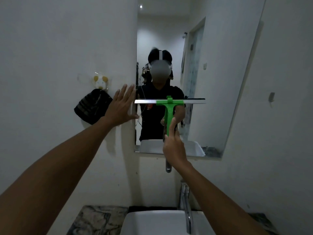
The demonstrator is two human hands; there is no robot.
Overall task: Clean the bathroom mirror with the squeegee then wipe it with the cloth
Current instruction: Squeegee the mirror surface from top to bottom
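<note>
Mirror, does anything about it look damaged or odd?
Yes. The mirror's bottom right corner looks dark and mottled, as if its backing has worn away. The squeegee in the right hand sits level across it.

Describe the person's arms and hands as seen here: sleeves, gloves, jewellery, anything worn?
Both forearms are bare as far as the frame shows, with no sleeve in view. The left hand and right hand wear no gloves, and no rings, watch or wristbands are visible. No cables or markings show on either arm.
</note>
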